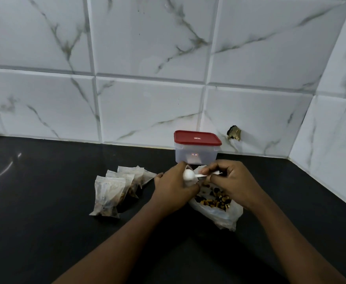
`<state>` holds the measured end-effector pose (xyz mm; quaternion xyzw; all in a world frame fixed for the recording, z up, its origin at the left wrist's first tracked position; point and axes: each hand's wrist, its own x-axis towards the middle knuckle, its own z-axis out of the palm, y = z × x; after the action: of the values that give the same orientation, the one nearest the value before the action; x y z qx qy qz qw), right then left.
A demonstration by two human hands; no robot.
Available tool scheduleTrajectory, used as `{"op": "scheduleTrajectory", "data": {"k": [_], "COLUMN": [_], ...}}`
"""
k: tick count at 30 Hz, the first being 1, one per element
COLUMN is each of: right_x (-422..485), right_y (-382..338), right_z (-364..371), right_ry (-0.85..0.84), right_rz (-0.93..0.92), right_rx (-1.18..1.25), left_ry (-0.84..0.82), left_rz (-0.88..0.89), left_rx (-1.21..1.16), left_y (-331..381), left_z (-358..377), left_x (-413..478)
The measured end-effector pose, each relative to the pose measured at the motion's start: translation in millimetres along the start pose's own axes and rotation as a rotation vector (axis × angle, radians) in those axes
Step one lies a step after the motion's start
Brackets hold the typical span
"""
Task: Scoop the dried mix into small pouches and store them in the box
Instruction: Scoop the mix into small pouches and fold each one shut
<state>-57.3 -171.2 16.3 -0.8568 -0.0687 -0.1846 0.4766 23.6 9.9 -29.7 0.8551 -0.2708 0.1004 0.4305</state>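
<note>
left hand (173, 187) curled round a pouch (188, 167), mostly hidden. right hand (229, 181) pinching a spoon (189, 175) over it, above the open bag (219, 214) of mix (215, 199). filled pouches (116, 187) piled left on the worktop (45, 201); lidded box (196, 152) just beyond the hands, against the far wall (147, 109).

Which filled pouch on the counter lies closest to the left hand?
The rightmost pouch: its corner almost reaches the left hand. The other pouches overlap one another farther left.
</note>
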Motion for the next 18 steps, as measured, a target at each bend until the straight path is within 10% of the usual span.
{"op": "scheduleTrajectory", "data": {"k": [5,13,18], "right_x": [3,2,5], "right_y": [3,13,23], "right_z": [-24,-31,-29], "right_ry": [0.14,-0.308,-0.218], "right_rz": [0.012,0.126,0.128], "right_rx": [-0.027,-0.355,-0.565], "left_ry": [-0.023,0.086,0.06], "left_rz": [-0.047,-0.181,-0.18], "left_rx": [-0.029,-0.325,-0.345], "left_y": [-3,-10,-14], "left_z": [-3,-2,-3], "left_x": [2,3,5]}}
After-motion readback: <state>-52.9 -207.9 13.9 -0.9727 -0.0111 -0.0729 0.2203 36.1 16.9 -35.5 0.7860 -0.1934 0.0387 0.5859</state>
